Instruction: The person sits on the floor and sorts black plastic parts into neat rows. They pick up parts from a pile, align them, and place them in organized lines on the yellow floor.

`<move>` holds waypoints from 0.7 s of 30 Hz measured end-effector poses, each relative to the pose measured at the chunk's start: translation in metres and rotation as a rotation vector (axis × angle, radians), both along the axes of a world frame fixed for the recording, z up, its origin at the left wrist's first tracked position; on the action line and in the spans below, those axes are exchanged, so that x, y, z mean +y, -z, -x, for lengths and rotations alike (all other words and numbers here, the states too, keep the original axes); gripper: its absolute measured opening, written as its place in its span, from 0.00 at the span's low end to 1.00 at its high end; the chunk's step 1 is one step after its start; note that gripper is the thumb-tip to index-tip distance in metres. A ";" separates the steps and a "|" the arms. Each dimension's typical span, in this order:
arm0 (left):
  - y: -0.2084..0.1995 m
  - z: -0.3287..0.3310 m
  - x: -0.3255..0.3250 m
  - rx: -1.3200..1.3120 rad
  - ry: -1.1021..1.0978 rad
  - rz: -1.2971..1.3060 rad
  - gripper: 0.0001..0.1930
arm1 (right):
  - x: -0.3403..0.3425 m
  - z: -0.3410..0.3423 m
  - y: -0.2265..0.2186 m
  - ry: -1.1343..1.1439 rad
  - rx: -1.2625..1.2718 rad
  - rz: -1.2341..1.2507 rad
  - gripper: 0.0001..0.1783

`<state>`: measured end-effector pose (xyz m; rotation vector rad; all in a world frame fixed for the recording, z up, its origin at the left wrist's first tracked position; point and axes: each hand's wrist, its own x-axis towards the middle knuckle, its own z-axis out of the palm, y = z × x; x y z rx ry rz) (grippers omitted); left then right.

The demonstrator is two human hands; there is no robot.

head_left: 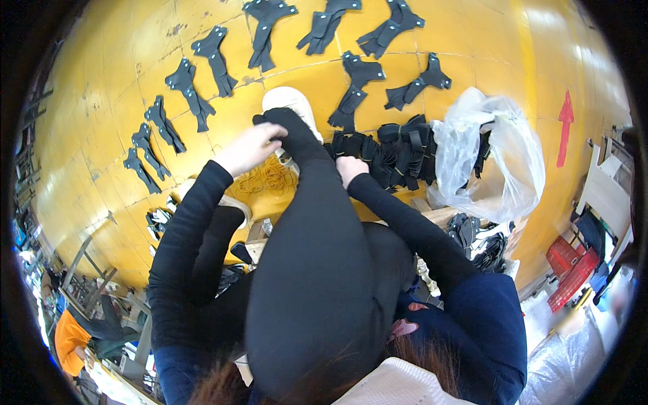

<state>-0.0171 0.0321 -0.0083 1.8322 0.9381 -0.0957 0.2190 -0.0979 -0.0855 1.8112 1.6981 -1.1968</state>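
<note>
My leg in black stretches up the middle of the view, its foot in a black sock (pixel 297 136) lying across a white shoe (pixel 287 99). At the left edge of that foot, my left hand (pixel 250 150) curls its fingers against the dark fabric, closed on it. My right hand (pixel 352 169) sits closed against the right side of the lower leg; its fingertips are hidden, and I cannot tell what is in them. Beneath my left hand, a heap of yellow rubber bands (pixel 266 178) lies on the floor. Bundled black socks (pixel 405 150) lie beside my right hand.
Pairs of dark socks (pixel 187 91) lie in an arc on the yellow floor (pixel 121 74). A clear plastic bag (pixel 520 158) stands right of the bundles. Red crates (pixel 572 266) are at the far right. A person in orange (pixel 69 341) is at the lower left.
</note>
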 end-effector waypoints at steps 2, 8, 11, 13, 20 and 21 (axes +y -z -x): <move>-0.003 0.010 0.005 -0.104 -0.167 0.040 0.13 | 0.005 -0.004 -0.006 0.070 0.035 0.031 0.20; 0.014 -0.006 -0.006 -0.281 -0.376 0.340 0.17 | 0.045 -0.043 -0.057 0.595 0.486 -0.078 0.17; 0.017 -0.034 -0.022 -0.445 -0.546 0.506 0.16 | 0.069 -0.025 -0.088 0.679 0.879 -0.081 0.20; 0.003 -0.051 -0.018 -0.592 -0.673 0.611 0.14 | 0.080 -0.009 -0.098 0.759 0.995 -0.064 0.23; 0.003 -0.041 -0.022 -0.988 -1.033 0.855 0.09 | 0.100 0.036 -0.123 0.824 0.945 -0.330 0.22; 0.005 -0.037 -0.023 -1.025 -1.046 0.864 0.09 | 0.099 0.039 -0.128 0.790 0.934 -0.340 0.22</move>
